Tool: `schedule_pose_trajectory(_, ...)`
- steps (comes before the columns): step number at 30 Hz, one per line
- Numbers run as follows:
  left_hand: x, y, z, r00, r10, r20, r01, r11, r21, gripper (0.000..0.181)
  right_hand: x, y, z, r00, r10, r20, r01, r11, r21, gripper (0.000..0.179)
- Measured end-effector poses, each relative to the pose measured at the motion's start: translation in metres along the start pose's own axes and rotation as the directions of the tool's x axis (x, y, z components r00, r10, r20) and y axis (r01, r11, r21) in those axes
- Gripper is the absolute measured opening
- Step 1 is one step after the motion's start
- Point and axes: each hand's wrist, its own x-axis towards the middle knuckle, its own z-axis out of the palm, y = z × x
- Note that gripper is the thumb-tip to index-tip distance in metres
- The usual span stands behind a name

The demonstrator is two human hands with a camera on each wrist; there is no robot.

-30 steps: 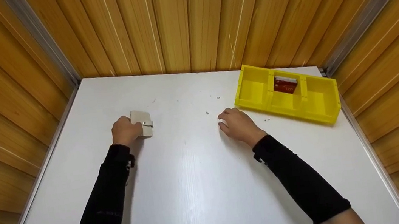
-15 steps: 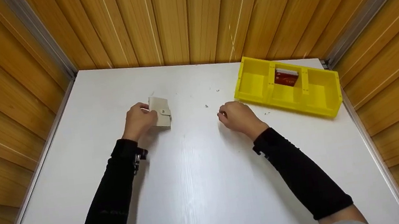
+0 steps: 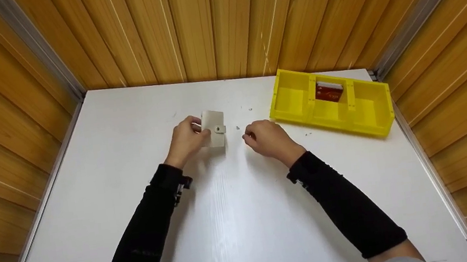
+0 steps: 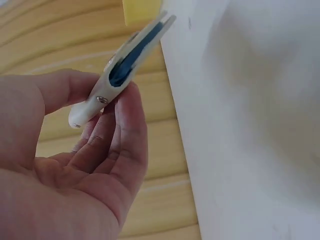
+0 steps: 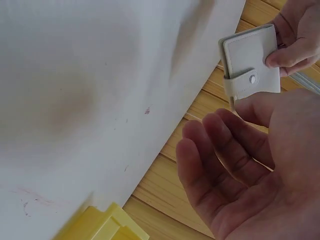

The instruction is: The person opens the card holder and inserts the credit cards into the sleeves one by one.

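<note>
My left hand (image 3: 186, 142) pinches a small cream card wallet (image 3: 214, 126) along its left edge, thumb on the front face. A snap strap fastens the wallet's right side. In the left wrist view the wallet (image 4: 90, 107) is seen from its end, between thumb and fingers, with something blue inside. To its right in the head view, my right hand (image 3: 271, 140) holds nothing, its fingers loosely bent. The right wrist view shows that palm (image 5: 295, 155) facing the wallet (image 5: 252, 50), the thumb tip overlapping its lower edge.
A yellow tray (image 3: 326, 125) with three compartments stands at the back right of the white table (image 3: 229, 238). Red and white cards (image 3: 329, 92) lean in its middle compartment. Small dark marks dot the tabletop. Wood-pattern walls (image 3: 198, 28) close off the back and sides.
My left hand has carried the wallet rightward, close to the right hand. The right hand's fingers have drawn in slightly; it otherwise stays near the same spot.
</note>
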Motion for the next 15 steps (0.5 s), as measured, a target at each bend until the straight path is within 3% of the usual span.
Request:
schedule_pose_trajectory(7, -0.012, 0.028, 0.027, 0.996, 0.084, 0.035, -0.084, 0.996, -0.007, 0.031, 0.0, -0.01, -0.003, 0.999, -0.028, -0.029, 0.029, 0.999, 0.03, 0.028)
schedule_pose_trajectory(11, -0.017, 0.035, 0.037, 0.992, 0.119, 0.046, -0.12, 0.993, 0.012, 0.032, -0.001, -0.008, -0.003, 0.999, -0.029, -0.039, 0.03, 0.999, 0.023, 0.029)
schedule_pose_trajectory(15, -0.021, 0.036, 0.043, 0.992, 0.113, 0.06, -0.115, 0.993, 0.019, 0.032, -0.004, -0.005, -0.002, 0.999, -0.021, -0.037, 0.022, 1.0, 0.022, 0.031)
